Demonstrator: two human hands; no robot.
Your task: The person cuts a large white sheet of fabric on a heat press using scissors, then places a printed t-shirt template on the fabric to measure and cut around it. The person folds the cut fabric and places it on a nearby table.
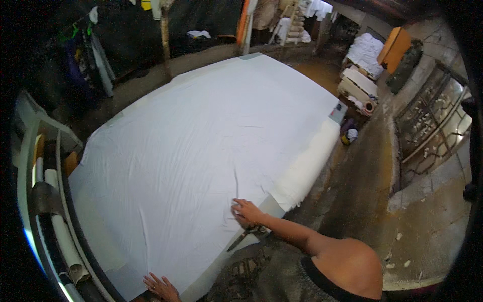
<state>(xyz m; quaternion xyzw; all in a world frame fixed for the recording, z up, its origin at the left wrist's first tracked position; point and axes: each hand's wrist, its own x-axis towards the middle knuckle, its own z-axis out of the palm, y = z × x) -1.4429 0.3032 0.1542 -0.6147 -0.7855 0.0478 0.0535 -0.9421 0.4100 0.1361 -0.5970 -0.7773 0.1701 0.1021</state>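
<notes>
A broad white cloth (201, 126) is spread over a long table, with fine wrinkles running along it. My left hand (162, 288) lies on the cloth at the near left edge, fingers spread. Farther right, my right hand (246, 211) rests on the cloth with its fingers drawn together at a fold; a raised crease runs away from the fingertips. Just below that hand, a dark pair of scissors (239, 239) lies by the near edge, partly hidden by my arm and body.
Cream fabric (307, 166) hangs over the table's right side. Rolls (63, 241) fill a rack at the left. White cloth is piled (366, 53) at the back right, near an orange board (395, 49). A post (165, 43) stands behind the table. A window grille (430, 118) is at the right.
</notes>
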